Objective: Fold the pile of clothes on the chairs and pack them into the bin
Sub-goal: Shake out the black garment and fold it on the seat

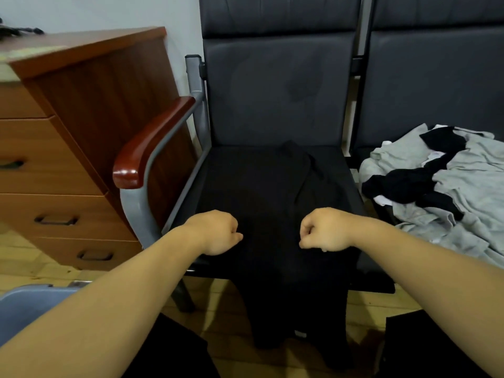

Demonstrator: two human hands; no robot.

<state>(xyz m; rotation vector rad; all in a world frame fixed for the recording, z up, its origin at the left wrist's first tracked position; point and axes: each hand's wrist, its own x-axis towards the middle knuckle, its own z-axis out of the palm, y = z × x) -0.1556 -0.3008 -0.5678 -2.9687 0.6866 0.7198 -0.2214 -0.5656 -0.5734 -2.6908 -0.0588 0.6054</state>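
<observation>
A black garment [275, 203] lies spread on the seat of the left black chair [272, 91], and its lower part hangs over the front edge toward the floor. My left hand [215, 231] and my right hand [324, 230] sit side by side on the garment near the seat's front, both with fingers curled, each pinching the black fabric. A pile of grey, black and white clothes [441, 184] lies on the seat of the right chair [436, 77]. A grey-blue bin [24, 304] shows at the lower left, partly behind my left forearm.
A wooden drawer cabinet [68, 137] stands left of the chairs, close to the left chair's red-brown armrest [152, 143]. The floor is light wood. My dark-clothed legs fill the bottom edge.
</observation>
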